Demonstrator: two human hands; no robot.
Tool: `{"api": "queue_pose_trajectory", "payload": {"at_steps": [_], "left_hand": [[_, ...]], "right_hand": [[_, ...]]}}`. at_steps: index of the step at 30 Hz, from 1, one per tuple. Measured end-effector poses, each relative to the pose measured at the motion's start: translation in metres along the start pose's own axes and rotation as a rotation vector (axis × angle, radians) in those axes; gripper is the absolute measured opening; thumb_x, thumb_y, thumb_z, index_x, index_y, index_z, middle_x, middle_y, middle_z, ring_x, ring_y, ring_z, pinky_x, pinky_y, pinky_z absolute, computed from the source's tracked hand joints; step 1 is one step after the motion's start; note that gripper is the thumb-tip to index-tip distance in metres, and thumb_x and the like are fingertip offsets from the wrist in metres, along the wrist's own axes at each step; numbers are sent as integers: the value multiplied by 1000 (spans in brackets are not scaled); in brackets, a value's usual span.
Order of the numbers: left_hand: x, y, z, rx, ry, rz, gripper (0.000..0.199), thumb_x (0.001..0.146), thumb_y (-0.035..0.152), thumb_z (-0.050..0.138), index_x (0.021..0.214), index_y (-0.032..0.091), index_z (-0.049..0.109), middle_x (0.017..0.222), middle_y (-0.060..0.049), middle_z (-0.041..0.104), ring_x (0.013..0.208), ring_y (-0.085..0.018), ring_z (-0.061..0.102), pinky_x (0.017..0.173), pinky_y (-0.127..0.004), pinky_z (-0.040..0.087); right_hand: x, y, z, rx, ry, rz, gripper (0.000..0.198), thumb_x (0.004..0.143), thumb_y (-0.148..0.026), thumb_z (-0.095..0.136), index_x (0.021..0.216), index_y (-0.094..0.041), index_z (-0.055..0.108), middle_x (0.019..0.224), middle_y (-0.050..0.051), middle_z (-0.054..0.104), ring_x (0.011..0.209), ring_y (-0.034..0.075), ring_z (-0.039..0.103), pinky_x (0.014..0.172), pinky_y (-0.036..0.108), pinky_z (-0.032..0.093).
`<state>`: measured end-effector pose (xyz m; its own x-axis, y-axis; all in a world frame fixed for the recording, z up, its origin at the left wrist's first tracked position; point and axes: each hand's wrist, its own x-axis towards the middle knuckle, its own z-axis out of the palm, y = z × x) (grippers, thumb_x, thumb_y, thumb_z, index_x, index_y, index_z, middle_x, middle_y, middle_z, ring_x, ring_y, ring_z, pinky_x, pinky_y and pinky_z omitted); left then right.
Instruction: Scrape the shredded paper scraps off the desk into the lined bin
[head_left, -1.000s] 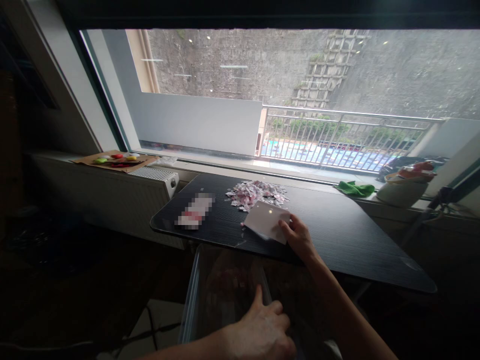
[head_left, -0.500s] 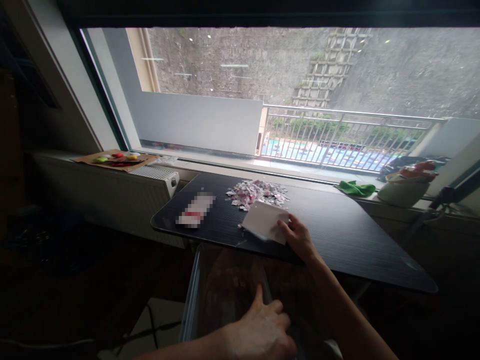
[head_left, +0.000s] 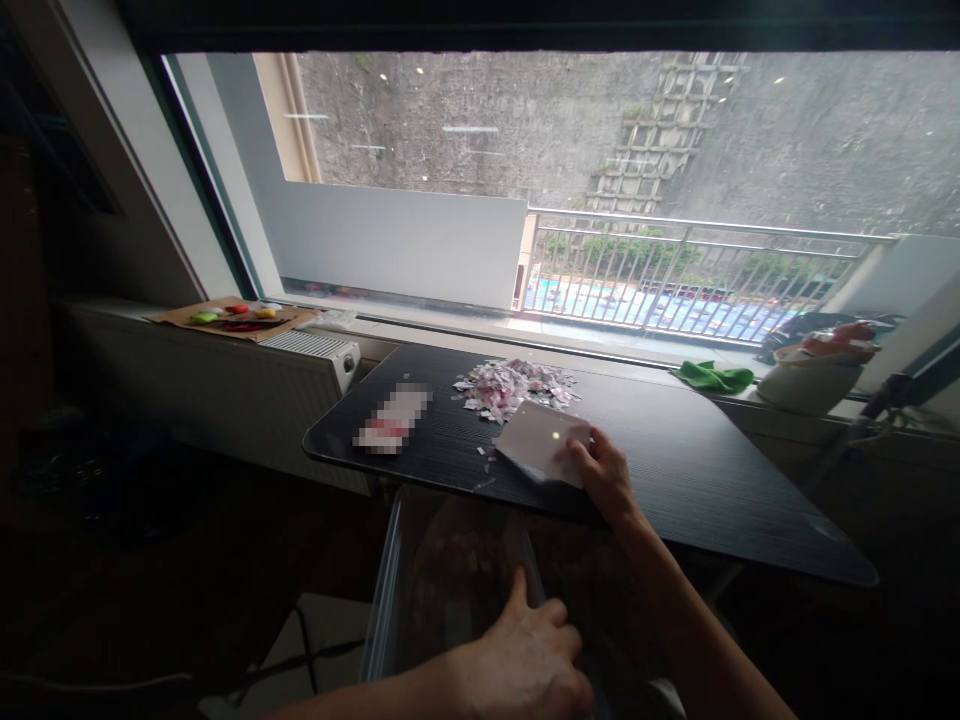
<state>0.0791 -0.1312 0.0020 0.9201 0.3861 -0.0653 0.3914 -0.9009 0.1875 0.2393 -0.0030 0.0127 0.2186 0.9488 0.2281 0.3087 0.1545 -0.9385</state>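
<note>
Your right hand point(head_left: 606, 472) has its grip clamped on the white card point(head_left: 538, 440), above the bench point(head_left: 690, 460) near the paper scraps point(head_left: 514, 387); a low, level edge should control them best. Your left hand point(head_left: 529, 655) is at the clear bin point(head_left: 382, 585), grip unclear.

One left hand point(head_left: 525, 650) at the bottom centre plus one right hand point(head_left: 606, 472) near the middle make two hands. Mid-frame: one surface point(head_left: 675, 460), one white sheet point(head_left: 540, 447), one pixelated item point(head_left: 394, 418), and one heap of paper scraps point(head_left: 510, 388), too many to count. Lower centre: one clear bin point(head_left: 383, 590). Right: one green cloth point(head_left: 712, 377), one pale pot point(head_left: 810, 387).
</note>
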Motion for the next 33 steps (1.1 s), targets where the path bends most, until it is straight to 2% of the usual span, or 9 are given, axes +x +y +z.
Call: {"api": "queue_pose_trajectory", "payload": {"at_steps": [5, 13, 20, 25, 33], "left_hand": [[0, 1, -1, -1, -4, 0, 14, 88, 27, 62, 80, 19, 70, 79, -6, 62, 86, -24, 52, 91, -67, 34], [-1, 0, 0, -6, 17, 5, 15, 90, 28, 60, 81, 19, 70, 78, -6, 61, 86, -23, 50, 93, -65, 32], [0, 1, -4, -6, -21, 1, 15, 90, 27, 60, 82, 19, 70, 80, -6, 62, 88, -23, 52, 93, -67, 33], [0, 0, -2, 0, 9, 3, 14, 89, 25, 61, 81, 19, 70, 79, -7, 62, 86, -23, 51, 92, -64, 33], [0, 1, -1, 4, 10, 7, 15, 89, 25, 61, 80, 18, 70, 78, -6, 61, 86, -23, 52, 93, -65, 33]], "right_hand": [[-1, 0, 1, 42, -87, -17, 40, 67, -45, 57, 95, -16, 61, 72, 4, 70, 63, 19, 65, 54, 28, 49], [-1, -1, -1, 1, -14, -19, 37, 69, -42, 55, 94, -16, 61, 70, 3, 69, 63, 19, 64, 55, 28, 48], [-1, 6, 0, -3, -115, -72, 29, 70, -41, 57, 89, -19, 61, 73, 3, 68, 65, 19, 63, 57, 29, 49], [-1, 5, -2, -20, -73, -65, 27, 70, -42, 56, 85, -19, 59, 69, 1, 64, 61, 17, 59, 54, 28, 46], [-3, 1, -2, 3, -231, -93, 25, 68, -44, 61, 74, -19, 57, 60, -2, 56, 56, 13, 50, 50, 25, 42]]}}
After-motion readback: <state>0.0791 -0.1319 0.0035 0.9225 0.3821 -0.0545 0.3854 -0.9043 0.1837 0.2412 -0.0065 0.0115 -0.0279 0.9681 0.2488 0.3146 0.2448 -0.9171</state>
